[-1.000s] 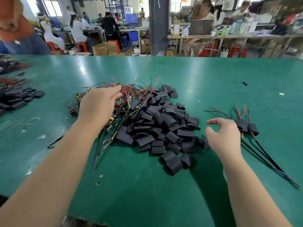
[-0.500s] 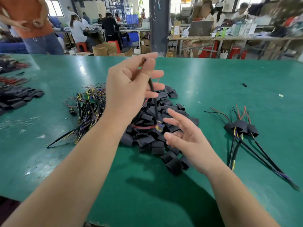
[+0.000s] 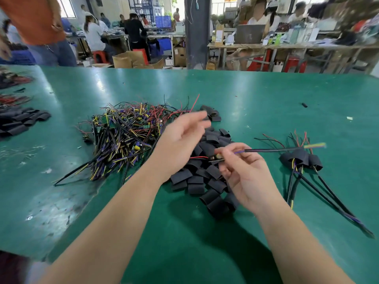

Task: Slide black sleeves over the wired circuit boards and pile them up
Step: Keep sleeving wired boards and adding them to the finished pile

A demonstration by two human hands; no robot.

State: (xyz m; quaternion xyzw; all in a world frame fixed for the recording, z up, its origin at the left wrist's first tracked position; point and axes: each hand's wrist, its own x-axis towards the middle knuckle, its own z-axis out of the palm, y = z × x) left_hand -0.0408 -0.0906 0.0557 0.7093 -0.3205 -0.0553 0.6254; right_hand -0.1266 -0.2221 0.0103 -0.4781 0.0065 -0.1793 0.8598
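Head view: right grip (image 3: 248, 177) is clamped by thumb and fingertips on one wired circuit board (image 3: 217, 157), held above the sleeve pile (image 3: 203, 177) at mid worktop (image 3: 256, 95). Board is small and bare. A black cable runs right from it with blurred yellow-green tips, and one red wire runs left. Left grip (image 3: 180, 140) hovers over the same pile, fingers apart and loose, motion-blurred, nothing in it.

Counts:
- One board in hand.
- Three sleeved boards (image 3: 301, 158) lying together at right, cables trailing toward the near edge.
- One unsleeved board heap (image 3: 123, 136) just left of the sleeve pile, too tangled to count.
- Sleeves in the pile: too many to count.
- Second sleeve pile (image 3: 18, 121) at far left edge.
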